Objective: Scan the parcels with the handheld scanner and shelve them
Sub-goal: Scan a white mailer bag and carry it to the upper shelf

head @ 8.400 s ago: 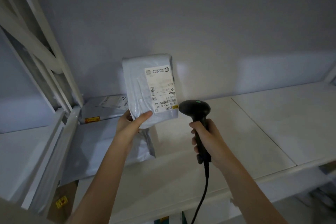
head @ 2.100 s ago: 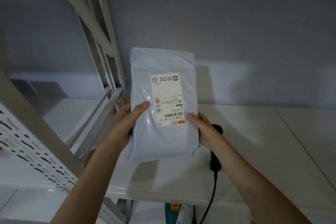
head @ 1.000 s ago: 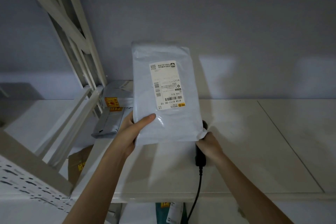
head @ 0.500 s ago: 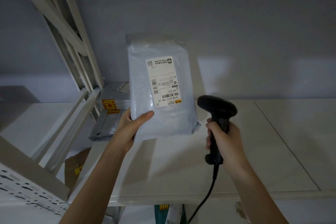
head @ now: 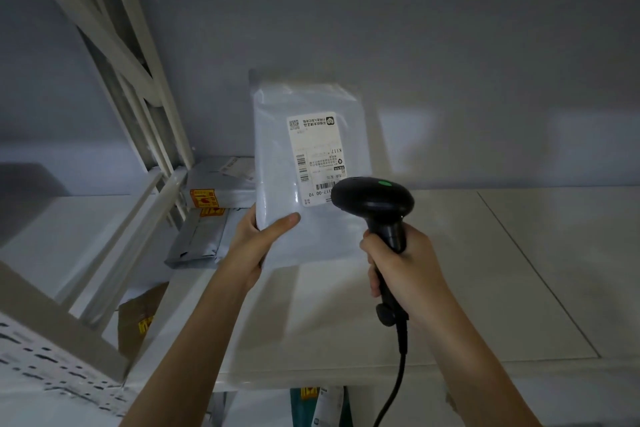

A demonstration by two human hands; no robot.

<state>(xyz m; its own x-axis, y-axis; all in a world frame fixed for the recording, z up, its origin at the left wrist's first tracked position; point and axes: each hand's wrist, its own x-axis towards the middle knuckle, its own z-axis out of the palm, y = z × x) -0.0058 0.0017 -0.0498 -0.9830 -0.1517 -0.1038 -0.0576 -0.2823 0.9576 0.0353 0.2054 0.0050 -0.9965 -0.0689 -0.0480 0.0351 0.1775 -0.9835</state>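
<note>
A white plastic mailer parcel [head: 277, 149] stands upright above the white shelf [head: 485, 270], its printed label facing me. My left hand [head: 258, 241] grips its lower left corner, thumb on the front. My right hand [head: 403, 269] is closed around the handle of a black corded handheld scanner [head: 375, 201]. The scanner's head sits right in front of the label's lower right corner and covers part of the barcode. A green light shows on top of the head.
Grey mailers [head: 214, 211] with yellow stickers lie stacked at the shelf's back left, beside the white rack upright [head: 145, 107]. A brown box [head: 138, 322] sits on a lower level at left. More parcels [head: 322, 406] show below the shelf edge.
My right hand let go of the parcel's lower right corner, raised the scanner from behind the parcel and brought its head up to the label. The left hand lifted the parcel slightly.
</note>
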